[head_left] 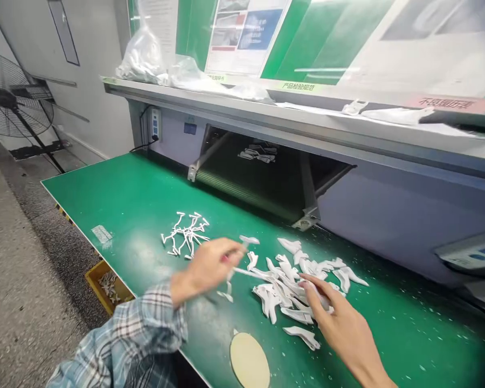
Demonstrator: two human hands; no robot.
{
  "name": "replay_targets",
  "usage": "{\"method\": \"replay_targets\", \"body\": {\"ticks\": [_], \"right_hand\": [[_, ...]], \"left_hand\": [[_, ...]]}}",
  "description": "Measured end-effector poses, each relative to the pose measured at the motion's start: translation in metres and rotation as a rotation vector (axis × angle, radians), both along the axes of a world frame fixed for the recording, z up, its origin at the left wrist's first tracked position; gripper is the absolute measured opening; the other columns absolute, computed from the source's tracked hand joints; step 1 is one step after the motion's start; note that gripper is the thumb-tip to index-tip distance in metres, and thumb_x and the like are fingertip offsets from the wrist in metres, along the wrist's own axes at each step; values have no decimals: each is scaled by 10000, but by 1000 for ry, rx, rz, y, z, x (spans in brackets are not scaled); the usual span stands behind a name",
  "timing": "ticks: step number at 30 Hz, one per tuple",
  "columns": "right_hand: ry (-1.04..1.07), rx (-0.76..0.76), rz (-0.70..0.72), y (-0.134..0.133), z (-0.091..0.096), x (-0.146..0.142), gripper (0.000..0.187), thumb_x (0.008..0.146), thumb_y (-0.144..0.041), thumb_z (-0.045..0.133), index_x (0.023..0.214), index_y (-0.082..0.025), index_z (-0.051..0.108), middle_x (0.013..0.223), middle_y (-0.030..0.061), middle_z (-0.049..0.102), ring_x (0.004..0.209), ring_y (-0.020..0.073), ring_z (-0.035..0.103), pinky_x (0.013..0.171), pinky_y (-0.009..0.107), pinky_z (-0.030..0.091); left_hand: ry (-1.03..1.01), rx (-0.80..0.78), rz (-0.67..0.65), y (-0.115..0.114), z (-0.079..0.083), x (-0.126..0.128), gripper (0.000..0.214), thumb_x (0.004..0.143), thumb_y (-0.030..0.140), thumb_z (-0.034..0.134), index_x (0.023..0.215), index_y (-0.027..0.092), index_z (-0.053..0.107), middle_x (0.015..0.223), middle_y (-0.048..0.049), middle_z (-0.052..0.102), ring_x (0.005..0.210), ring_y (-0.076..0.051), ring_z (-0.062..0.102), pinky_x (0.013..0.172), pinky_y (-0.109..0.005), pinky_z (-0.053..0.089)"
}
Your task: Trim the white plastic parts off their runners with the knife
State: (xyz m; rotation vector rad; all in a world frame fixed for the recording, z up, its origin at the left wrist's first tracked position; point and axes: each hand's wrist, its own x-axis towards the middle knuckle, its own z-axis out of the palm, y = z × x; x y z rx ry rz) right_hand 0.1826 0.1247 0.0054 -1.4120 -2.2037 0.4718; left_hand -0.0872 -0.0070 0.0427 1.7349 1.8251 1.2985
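Two hands (212,264) (343,318), one disc (249,360), one fan (4,98)

Factory workshop, conveyor belt (254,186), green workbench (117,188), posted sheets (246,35), standing fan (3,98)

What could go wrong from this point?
The runner in the left hand extends towards the pile and might knock pieces about. The pile lies loose, so the right hand could push some apart. The disc sits near the front edge of the table; a sleeve might nudge it off.
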Motion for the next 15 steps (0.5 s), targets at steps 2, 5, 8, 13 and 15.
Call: {"method": "replay_targets", "body": {"ticks": [2, 5, 8, 13, 15], "right_hand": [[-27, 77, 101, 6, 9, -16, 493, 899, -585, 443, 1175, -253, 680, 1247, 120, 718, 1142, 390, 652, 889, 522, 523], [30, 6, 289, -11, 23, -64, 450, 948, -526, 439, 1226, -243, 650, 1246, 122, 717, 1140, 350, 663, 958, 509, 508], [18, -209, 533, -41, 32, -126, 429, 1007, -480, 401, 1304, -255, 616, 1225, 103, 732, 1097, 309, 690, 951, 453, 515], [-91, -252, 568, -71, 28, -200, 454, 1025, -468, 424, 1390, -231, 554, 1145, 118, 754, 1053, 317, 707, 892, 408, 494], [-146, -255, 531, -72, 25, -217, 514, 1032, -500, 402, 1425, -189, 516, 1141, 171, 746, 1058, 356, 703, 889, 442, 480]], "left_hand": [[37, -67, 107, 7, -2, -44, 320, 1042, 345, 449, 1058, 204, 737, 1054, -64, 758, 959, -204, 693, 859, -296, 518], [116, -196, 224, 12, -9, -91, 293, 1026, 351, 488, 963, 205, 734, 958, -66, 749, 927, -224, 688, 846, -305, 499], [187, -296, 377, 5, -17, -113, 252, 1020, 346, 516, 1065, 180, 701, 1149, -131, 700, 1077, -266, 654, 928, -358, 474], [215, -443, 501, -18, -29, -130, 299, 1013, 387, 557, 1157, 139, 643, 1179, -112, 661, 1065, -245, 648, 943, -463, 522], [192, -478, 443, -23, -32, -134, 289, 992, 393, 602, 1141, 150, 649, 1126, -81, 675, 999, -217, 666, 894, -431, 557]]}}
